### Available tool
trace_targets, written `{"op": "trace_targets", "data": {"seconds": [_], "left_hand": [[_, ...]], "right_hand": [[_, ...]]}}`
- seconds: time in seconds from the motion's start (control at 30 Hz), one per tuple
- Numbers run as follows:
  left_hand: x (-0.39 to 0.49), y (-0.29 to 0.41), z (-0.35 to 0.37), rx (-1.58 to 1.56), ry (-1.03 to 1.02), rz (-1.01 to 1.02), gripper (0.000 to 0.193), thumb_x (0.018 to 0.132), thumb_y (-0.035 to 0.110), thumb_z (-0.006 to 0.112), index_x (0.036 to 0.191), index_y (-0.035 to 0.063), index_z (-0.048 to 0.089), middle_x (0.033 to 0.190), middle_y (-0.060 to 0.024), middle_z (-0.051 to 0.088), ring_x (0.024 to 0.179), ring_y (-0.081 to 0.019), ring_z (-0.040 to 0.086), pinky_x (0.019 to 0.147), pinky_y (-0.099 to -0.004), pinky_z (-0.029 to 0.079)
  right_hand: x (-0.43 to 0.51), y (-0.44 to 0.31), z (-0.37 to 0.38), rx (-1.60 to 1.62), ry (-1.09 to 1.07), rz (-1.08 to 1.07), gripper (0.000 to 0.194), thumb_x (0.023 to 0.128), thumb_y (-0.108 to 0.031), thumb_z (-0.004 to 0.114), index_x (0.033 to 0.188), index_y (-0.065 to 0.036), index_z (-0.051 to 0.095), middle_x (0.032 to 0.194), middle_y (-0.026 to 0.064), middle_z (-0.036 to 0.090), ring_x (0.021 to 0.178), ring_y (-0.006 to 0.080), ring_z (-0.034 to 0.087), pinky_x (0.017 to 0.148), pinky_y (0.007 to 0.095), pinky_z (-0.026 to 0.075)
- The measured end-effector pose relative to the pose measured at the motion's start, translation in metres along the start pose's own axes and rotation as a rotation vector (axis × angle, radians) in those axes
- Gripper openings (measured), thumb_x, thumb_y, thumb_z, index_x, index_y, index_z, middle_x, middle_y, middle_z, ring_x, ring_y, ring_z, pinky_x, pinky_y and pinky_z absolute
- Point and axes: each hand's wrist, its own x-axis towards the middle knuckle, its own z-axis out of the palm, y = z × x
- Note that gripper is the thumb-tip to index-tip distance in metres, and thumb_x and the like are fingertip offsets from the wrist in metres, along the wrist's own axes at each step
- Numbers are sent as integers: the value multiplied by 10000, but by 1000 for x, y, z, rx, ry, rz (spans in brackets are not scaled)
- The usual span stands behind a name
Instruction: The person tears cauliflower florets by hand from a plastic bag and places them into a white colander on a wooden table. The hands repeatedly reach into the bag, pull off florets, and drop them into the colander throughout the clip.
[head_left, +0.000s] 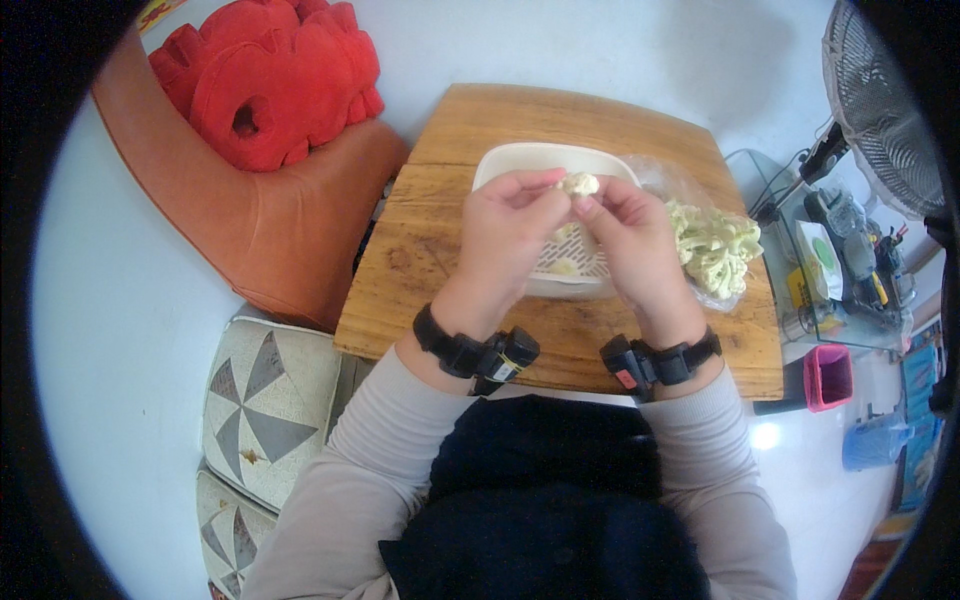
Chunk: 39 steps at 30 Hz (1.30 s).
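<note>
Above a white plastic colander basket (510, 154), my left hand (514, 221) and my right hand (634, 225) meet at their fingertips. Between them they grip a small cauliflower floret (580, 184), held from both sides. A few pale pieces lie on the slotted bottom of the basket, partly hidden by my hands. Right of the basket, a larger bunch of cauliflower (716, 251) rests on a clear plastic bag (660, 174). Each wrist wears a black strap with a small device.
The wooden table (420, 247) carries the basket and bag. An orange-brown leather seat (315, 225) with a red plush cushion (277, 90) stands at the left, near patterned stools (266, 405). At the right are a fan (885, 105), a cluttered glass table (795, 262) and a pink bin (828, 379).
</note>
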Motion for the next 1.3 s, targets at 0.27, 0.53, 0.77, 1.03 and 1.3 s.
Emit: {"op": "trace_targets", "data": {"seconds": [0.27, 0.53, 0.77, 1.03, 1.3], "left_hand": [[3, 3, -2, 38, -25, -10, 223, 932, -12, 671, 1153, -42, 681, 1114, -156, 712, 951, -176, 709, 832, -273, 601], [3, 5, -3, 149, -77, 51, 199, 938, -14, 661, 1129, -46, 706, 1064, -151, 735, 912, -164, 720, 847, -276, 604], [-1, 3, 2, 159, -36, 104, 209, 933, -7, 664, 1135, -47, 702, 1070, -141, 733, 920, -157, 715, 831, -276, 606], [-3, 4, 9, 106, 3, 103, 223, 930, -2, 669, 1149, -40, 687, 1063, -129, 723, 891, -144, 700, 794, -266, 601], [9, 10, -5, 110, 108, 53, 257, 932, -5, 664, 1186, -44, 666, 1070, -127, 702, 916, -149, 691, 799, -250, 588]], "right_hand": [[1, 0, -1, -115, 53, -52, 126, 973, -116, 689, 947, 7, 697, 772, -34, 639, 693, 32, 534, 603, 221, 445], [-2, -18, -7, -429, -8, -36, 137, 967, -94, 691, 1050, 14, 700, 837, 12, 688, 746, 65, 591, 653, 227, 476], [-7, -13, 5, -265, 65, -87, 168, 1010, -120, 630, 1069, 30, 679, 836, 30, 670, 746, 77, 576, 659, 253, 479], [-4, -1, 3, 14, 90, -12, 202, 1048, -181, 594, 1104, -9, 682, 866, -28, 652, 720, 49, 548, 643, 212, 452], [6, 1, -12, 230, 212, -2, 229, 1071, -227, 553, 994, -34, 648, 764, -25, 570, 684, 68, 499, 634, 225, 422]]}}
